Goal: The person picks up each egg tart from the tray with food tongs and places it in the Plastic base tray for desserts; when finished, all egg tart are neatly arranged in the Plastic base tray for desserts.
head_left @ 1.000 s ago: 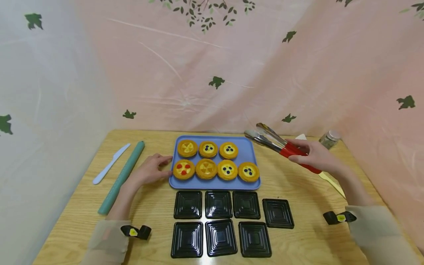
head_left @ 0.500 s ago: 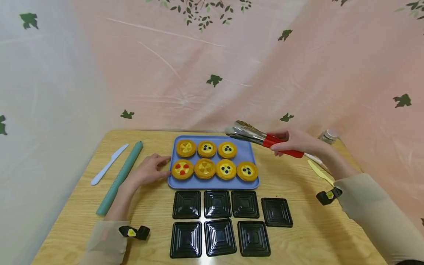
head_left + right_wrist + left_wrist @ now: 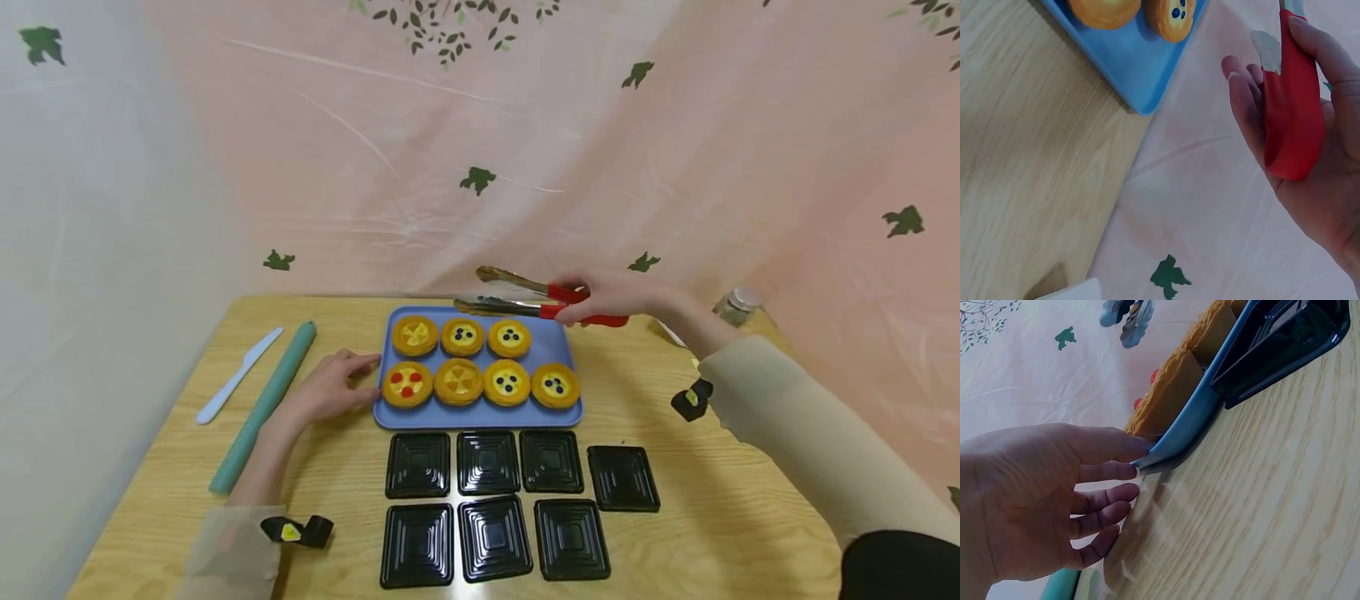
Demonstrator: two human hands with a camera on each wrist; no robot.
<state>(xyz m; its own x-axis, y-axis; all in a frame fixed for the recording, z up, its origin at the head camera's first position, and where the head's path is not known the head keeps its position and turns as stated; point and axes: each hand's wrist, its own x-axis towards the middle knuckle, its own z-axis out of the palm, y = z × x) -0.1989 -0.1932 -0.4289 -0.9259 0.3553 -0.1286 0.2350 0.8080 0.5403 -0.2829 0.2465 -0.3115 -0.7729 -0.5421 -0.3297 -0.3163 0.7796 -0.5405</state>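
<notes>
The right hand [image 3: 611, 296] grips a pair of tongs [image 3: 536, 300] by their red handles, fingers and thumb curled round them; in the right wrist view the red grip lies across the palm with the fingertips wrapped over it. The tongs are metal, with two long silvery arms that spread apart toward their tips, and the handle end is sheathed in bright red. They are held in the air, roughly level, above the far edge of the blue tray [image 3: 564, 354], tips pointing toward the person's left, above the back row of tarts.

The left hand [image 3: 330, 387] rests on the worktop [image 3: 712, 500] at the tray's left edge, fingers relaxed and nearly straight, the fingertips touching the tray's rim; it holds nothing.

On the tray sit seven small round tarts [image 3: 480, 362] with golden crusts: three in the back row, four in the front, topped with yellow filling and dark or red dots. Nearer the person, seven black square trays [image 3: 487, 500] lie in two rows on the worktop. To the left lie a green rolling pin [image 3: 262, 408] and a white plastic knife [image 3: 236, 377]. A small jar [image 3: 737, 304] stands at the far right.
</notes>
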